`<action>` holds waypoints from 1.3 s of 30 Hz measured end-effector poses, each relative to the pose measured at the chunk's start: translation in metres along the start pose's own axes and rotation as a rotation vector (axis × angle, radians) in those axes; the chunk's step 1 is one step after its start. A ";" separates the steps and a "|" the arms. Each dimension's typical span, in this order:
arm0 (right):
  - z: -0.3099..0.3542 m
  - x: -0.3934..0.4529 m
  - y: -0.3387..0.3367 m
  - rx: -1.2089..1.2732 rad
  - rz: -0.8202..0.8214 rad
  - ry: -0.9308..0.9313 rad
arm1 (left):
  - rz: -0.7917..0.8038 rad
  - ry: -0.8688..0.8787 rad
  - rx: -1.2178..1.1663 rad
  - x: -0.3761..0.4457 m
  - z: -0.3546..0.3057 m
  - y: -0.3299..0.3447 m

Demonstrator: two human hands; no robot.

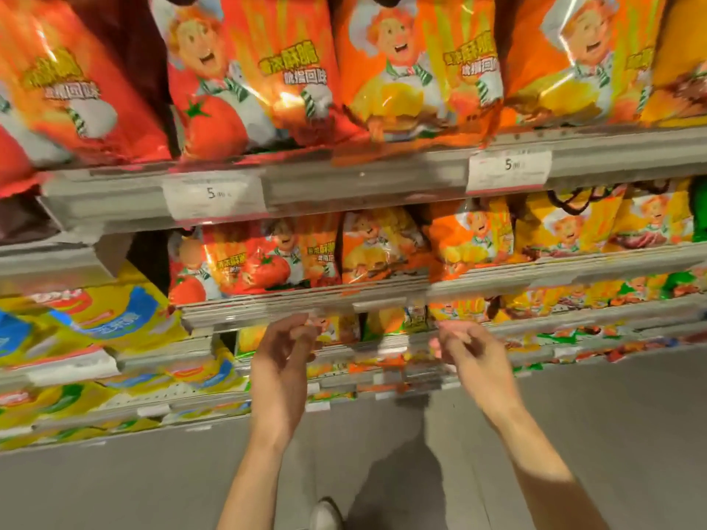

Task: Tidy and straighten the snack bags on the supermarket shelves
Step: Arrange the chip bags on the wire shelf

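head cam: left hand & right hand apart, fingers loosely curled, holding nothing afaict, near lower shelf w/ snack bags.

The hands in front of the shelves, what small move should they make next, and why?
Probably reach forward to the small snack bags on the low shelf. Both the left hand and right hand hover just before that row with loosely curled fingers, holding nothing, though blur hides whether those bags sit crooked.
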State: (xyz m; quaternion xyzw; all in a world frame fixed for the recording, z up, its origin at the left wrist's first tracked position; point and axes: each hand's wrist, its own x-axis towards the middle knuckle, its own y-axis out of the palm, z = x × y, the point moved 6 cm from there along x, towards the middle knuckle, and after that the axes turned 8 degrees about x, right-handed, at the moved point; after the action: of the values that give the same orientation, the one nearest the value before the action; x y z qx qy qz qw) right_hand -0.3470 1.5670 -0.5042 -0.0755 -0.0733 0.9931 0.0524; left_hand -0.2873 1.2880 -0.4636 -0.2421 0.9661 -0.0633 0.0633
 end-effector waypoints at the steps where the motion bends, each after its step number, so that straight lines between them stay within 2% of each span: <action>1: -0.008 0.003 0.000 0.000 0.009 -0.010 | -0.008 -0.004 0.014 -0.001 0.010 0.003; 4: -0.045 0.023 0.002 0.000 0.078 -0.058 | -0.022 0.038 -0.003 -0.003 0.047 0.016; 8: -0.098 0.065 0.010 0.217 0.103 -0.075 | -0.053 0.096 -0.047 0.016 0.108 0.039; 11: -0.126 0.092 0.024 0.253 0.141 -0.186 | -0.049 0.226 0.002 0.037 0.143 0.054; 14: -0.143 0.112 0.031 0.091 0.027 -0.373 | -0.065 0.337 0.075 0.059 0.169 0.066; 17: -0.150 0.121 0.030 0.035 -0.079 -0.555 | -0.129 0.496 0.188 0.072 0.182 0.075; 20: -0.160 0.135 0.028 -0.264 -0.233 -0.688 | -0.170 0.598 0.299 0.081 0.195 0.086; 24: -0.175 0.149 0.043 -0.500 -0.206 -0.684 | -0.175 0.729 0.562 0.091 0.204 0.112; 28: -0.179 0.151 0.052 -0.529 -0.183 -0.707 | -0.229 0.854 0.727 0.088 0.198 0.126; 32: -0.172 0.157 0.043 -0.333 -0.125 -0.635 | -0.167 0.791 0.755 0.083 0.197 0.135; 34: -0.166 0.159 0.031 -0.228 -0.172 -0.640 | -0.137 0.733 0.745 0.081 0.194 0.139; 36: -0.160 0.160 0.026 -0.218 -0.161 -0.624 | -0.119 0.706 0.760 0.080 0.192 0.143; 39: -0.162 0.163 0.040 -0.341 -0.037 -0.532 | -0.104 0.672 0.884 0.084 0.191 0.151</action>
State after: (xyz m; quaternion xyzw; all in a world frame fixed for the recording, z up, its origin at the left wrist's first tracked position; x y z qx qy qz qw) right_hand -0.4857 1.5690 -0.6915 0.1804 -0.2510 0.9503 0.0358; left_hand -0.4007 1.3631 -0.6828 -0.2063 0.8014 -0.5394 -0.1558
